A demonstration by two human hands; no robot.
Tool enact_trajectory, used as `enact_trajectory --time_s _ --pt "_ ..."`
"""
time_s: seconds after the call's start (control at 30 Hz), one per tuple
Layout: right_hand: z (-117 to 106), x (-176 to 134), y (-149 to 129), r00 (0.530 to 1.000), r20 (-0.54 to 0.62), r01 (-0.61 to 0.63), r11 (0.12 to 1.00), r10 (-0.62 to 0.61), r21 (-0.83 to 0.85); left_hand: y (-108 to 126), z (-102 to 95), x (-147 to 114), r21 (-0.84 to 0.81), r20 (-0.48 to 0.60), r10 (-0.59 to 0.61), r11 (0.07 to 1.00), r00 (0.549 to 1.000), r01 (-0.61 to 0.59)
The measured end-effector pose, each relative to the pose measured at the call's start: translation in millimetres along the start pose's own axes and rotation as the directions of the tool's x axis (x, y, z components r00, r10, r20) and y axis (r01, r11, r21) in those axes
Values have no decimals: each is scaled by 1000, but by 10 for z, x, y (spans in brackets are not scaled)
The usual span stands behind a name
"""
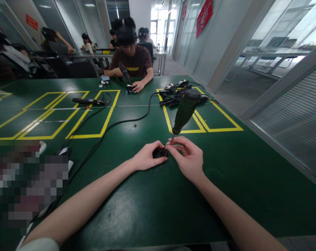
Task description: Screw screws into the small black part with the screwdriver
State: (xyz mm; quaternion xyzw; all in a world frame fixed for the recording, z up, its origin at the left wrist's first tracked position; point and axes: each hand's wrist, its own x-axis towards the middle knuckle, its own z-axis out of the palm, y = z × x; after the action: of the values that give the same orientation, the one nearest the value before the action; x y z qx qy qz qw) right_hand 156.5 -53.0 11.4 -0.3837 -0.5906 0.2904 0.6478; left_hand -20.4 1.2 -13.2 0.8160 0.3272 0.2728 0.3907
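Low over the green table [137, 195], my left hand [149, 156] holds a small black part [163, 151] between thumb and fingers. The part is mostly covered by my fingertips, so its kind does not show. My right hand [188, 157] pinches the thin shaft of a screwdriver [186, 111] close to its tip. The screwdriver's thick dark handle leans up and to the right above that hand. Its tip comes down at the black part, though the exact contact is hidden by the fingers.
A pile of black cabled devices [177, 92] lies inside yellow tape at the back right. One black cable [121, 122] curves across the table. A corded tool [88, 101] rests at the left. Opposite, a person [132, 57] works with a power screwdriver [123, 70].
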Motion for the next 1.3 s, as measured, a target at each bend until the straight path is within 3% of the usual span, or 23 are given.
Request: enact_trajectory --time_s 1.3 --pt "-31 14 -37 993 121 20 999 -15 -39 31 2 -6 11 -2 9 1000 1000 -9"
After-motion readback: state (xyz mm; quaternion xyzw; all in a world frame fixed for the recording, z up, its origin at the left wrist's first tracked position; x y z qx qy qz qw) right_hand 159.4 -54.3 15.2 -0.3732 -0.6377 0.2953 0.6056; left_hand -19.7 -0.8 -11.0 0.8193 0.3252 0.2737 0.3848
